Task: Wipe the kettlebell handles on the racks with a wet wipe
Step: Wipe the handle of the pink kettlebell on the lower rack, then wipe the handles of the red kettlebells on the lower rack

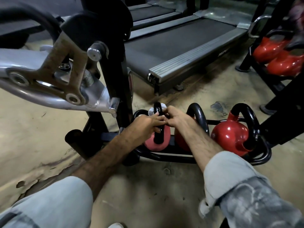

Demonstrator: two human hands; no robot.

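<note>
Both my hands are on the leftmost kettlebell (156, 140) on the low floor rack (166, 157). The wet wipe (152, 111) is wrapped round the black handle (158, 111) near its top, white showing on both sides of the bar. My left hand (144, 127) has its fingers curled on the handle's near leg just below the wipe, so that grip looks clamped on the handle. My right hand (174, 118) comes in from the right with fingers curled at the wipe and bar — pinching the wipe, I judge, though blur hides the fingertips.

The handle loop stands upright, edge-on to me, its long axis running up from the pale red body. The wipe sits just ahead of both hands and above them, the right hand nearer to it. I'd say the next stroke runs along the loop, over the top or down a leg.

Two more kettlebells stand to the right on the same rack — the middle one (197, 116) half hidden by my right arm, the right one (230, 137) clear. More red ones (276, 53) sit on a rack far right.
</note>
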